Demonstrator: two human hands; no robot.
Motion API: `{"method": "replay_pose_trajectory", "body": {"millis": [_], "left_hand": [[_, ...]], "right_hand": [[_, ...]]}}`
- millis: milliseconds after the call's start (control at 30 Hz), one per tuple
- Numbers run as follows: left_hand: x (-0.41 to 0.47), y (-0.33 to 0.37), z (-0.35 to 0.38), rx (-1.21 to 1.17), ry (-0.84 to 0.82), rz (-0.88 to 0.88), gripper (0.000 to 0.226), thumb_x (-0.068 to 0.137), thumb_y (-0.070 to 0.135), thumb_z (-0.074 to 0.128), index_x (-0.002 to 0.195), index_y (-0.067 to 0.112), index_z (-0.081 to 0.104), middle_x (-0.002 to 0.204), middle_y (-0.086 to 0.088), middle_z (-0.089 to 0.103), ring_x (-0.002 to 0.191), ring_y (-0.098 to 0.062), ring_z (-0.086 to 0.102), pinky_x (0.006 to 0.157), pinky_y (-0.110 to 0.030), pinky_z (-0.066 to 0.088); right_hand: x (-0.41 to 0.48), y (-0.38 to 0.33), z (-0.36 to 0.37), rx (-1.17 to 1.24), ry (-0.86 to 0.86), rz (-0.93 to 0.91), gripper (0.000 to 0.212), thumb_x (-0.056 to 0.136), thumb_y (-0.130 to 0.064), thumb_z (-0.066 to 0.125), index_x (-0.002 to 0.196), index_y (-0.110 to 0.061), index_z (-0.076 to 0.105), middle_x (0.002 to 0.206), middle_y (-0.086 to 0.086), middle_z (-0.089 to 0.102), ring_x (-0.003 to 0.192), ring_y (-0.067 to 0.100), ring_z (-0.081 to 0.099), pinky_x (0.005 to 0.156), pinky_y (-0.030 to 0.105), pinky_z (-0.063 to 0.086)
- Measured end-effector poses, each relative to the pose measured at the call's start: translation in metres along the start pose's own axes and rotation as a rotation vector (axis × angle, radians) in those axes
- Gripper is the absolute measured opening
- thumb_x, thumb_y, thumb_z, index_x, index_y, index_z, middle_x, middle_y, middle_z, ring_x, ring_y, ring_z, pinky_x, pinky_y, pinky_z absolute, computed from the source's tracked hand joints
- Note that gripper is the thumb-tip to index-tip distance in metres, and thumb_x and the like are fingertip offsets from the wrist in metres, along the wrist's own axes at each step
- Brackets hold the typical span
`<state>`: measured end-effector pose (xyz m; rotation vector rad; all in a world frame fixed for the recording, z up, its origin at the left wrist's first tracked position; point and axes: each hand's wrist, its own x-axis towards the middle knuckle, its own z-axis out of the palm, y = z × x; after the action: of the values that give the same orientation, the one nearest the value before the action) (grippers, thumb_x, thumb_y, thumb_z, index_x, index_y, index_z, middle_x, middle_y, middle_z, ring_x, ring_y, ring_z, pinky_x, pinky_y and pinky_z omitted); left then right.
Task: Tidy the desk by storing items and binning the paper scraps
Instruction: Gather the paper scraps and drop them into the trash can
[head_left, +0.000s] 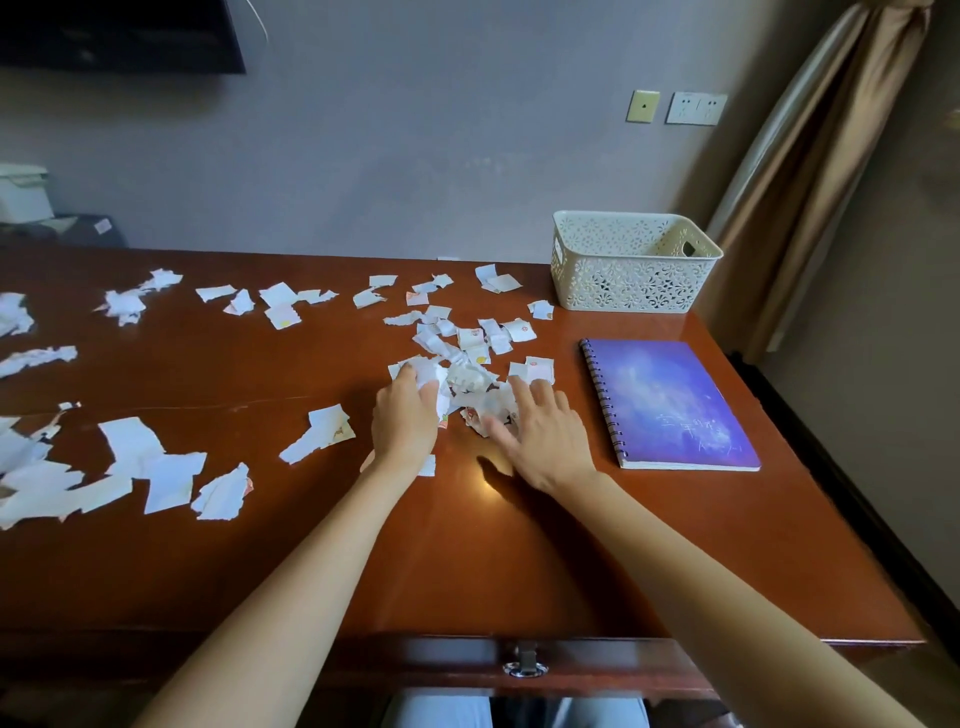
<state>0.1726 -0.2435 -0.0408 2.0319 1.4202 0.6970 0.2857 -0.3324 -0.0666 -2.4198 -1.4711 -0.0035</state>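
Note:
White torn paper scraps lie heaped in the middle of the brown desk, with more scattered to the left and toward the back. My left hand is closed around a bunch of scraps at the heap's left side. On the heap's right side my right hand rests with fingers spread flat on the scraps. A purple spiral notebook lies closed to the right of my hands. Behind it at the back right stands a cream lattice basket, which looks empty.
Larger torn sheets lie at the front left. A drawer with a metal pull ring sits in the desk's front edge. A curtain hangs at the right, beyond the desk's edge. The wall runs right behind the desk.

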Motion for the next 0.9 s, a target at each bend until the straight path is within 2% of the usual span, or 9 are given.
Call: {"method": "replay_pose_trajectory", "body": {"millis": [133, 300, 367, 467, 533, 600, 700, 800, 900], "left_hand": [[-0.001, -0.004, -0.002, -0.069, 0.012, -0.073, 0.035, 0.098, 0.019, 0.042, 0.125, -0.002, 0.050, 0.130, -0.017, 0.054, 0.119, -0.029, 0.050, 0.090, -0.035, 0.047], [-0.002, -0.006, -0.002, -0.143, 0.003, -0.105, 0.007, 0.097, 0.017, 0.044, 0.095, 0.011, 0.047, 0.121, -0.021, 0.057, 0.093, -0.024, 0.049, 0.073, -0.030, 0.042], [-0.002, -0.005, -0.001, -0.153, -0.011, -0.114, 0.010, 0.097, 0.018, 0.044, 0.096, 0.008, 0.049, 0.121, -0.020, 0.057, 0.101, -0.028, 0.054, 0.073, -0.029, 0.042], [-0.002, -0.004, 0.001, -0.187, -0.022, -0.123, 0.022, 0.097, 0.018, 0.045, 0.106, 0.000, 0.054, 0.117, -0.017, 0.058, 0.111, -0.028, 0.056, 0.079, -0.029, 0.046], [-0.002, -0.002, 0.004, -0.215, -0.029, -0.114, 0.020, 0.097, 0.017, 0.045, 0.100, 0.001, 0.056, 0.105, -0.013, 0.056, 0.100, -0.023, 0.055, 0.077, -0.029, 0.045], [-0.001, -0.001, 0.007, -0.240, -0.030, -0.125, 0.023, 0.097, 0.018, 0.045, 0.074, 0.016, 0.048, 0.091, -0.006, 0.050, 0.087, -0.018, 0.049, 0.073, -0.029, 0.043], [-0.001, 0.002, 0.009, -0.261, -0.041, -0.128, 0.024, 0.096, 0.017, 0.045, 0.073, 0.011, 0.043, 0.075, -0.003, 0.046, 0.081, -0.020, 0.048, 0.064, -0.027, 0.042], [-0.001, 0.008, 0.007, -0.263, -0.052, -0.126, 0.020, 0.096, 0.018, 0.045, 0.079, 0.008, 0.044, 0.086, -0.008, 0.048, 0.083, -0.022, 0.049, 0.067, -0.030, 0.043], [0.000, 0.013, 0.008, -0.254, -0.046, -0.119, 0.017, 0.095, 0.018, 0.045, 0.083, 0.007, 0.045, 0.093, -0.011, 0.049, 0.088, -0.025, 0.050, 0.072, -0.036, 0.045]], "right_hand": [[0.001, -0.011, 0.009, -0.198, -0.119, -0.035, 0.073, 0.085, -0.071, 0.030, 0.144, -0.029, 0.020, 0.141, 0.010, 0.035, 0.125, 0.031, 0.037, 0.094, 0.042, 0.037], [0.017, -0.019, 0.013, -0.200, 0.013, -0.038, 0.040, 0.094, -0.046, 0.043, 0.115, -0.013, 0.052, 0.116, 0.011, 0.052, 0.110, 0.030, 0.048, 0.064, 0.031, 0.039], [0.018, -0.022, 0.011, -0.285, 0.040, -0.101, 0.030, 0.068, -0.033, 0.080, 0.082, -0.012, 0.065, 0.079, 0.008, 0.062, 0.072, 0.025, 0.061, 0.040, 0.017, 0.016], [0.020, -0.015, 0.014, -0.310, 0.055, -0.113, 0.041, 0.033, -0.014, 0.091, 0.064, -0.013, 0.065, 0.055, 0.002, 0.057, 0.044, 0.017, 0.054, 0.040, 0.012, -0.003], [0.014, -0.014, 0.004, -0.298, 0.021, -0.114, 0.040, 0.053, -0.009, 0.085, 0.088, -0.006, 0.066, 0.075, 0.009, 0.064, 0.063, 0.024, 0.061, 0.039, 0.021, 0.022], [0.017, -0.008, 0.003, -0.158, 0.034, -0.077, 0.031, 0.082, -0.005, 0.063, 0.111, 0.000, 0.053, 0.103, 0.016, 0.059, 0.092, 0.033, 0.059, 0.059, 0.031, 0.034], [0.024, -0.006, -0.004, 0.104, 0.055, 0.060, 0.009, 0.095, -0.009, 0.046, 0.093, -0.002, 0.051, 0.090, 0.019, 0.055, 0.080, 0.037, 0.053, 0.063, 0.031, 0.031], [0.032, -0.001, -0.007, 0.352, 0.069, 0.166, 0.026, 0.099, -0.013, 0.039, 0.073, -0.006, 0.039, 0.069, 0.009, 0.045, 0.070, 0.029, 0.039, 0.054, 0.030, 0.027], [0.034, 0.004, -0.011, 0.486, 0.126, 0.213, 0.022, 0.098, -0.010, 0.040, 0.085, 0.000, 0.054, 0.070, 0.013, 0.055, 0.066, 0.028, 0.044, 0.043, 0.022, 0.025]]}}
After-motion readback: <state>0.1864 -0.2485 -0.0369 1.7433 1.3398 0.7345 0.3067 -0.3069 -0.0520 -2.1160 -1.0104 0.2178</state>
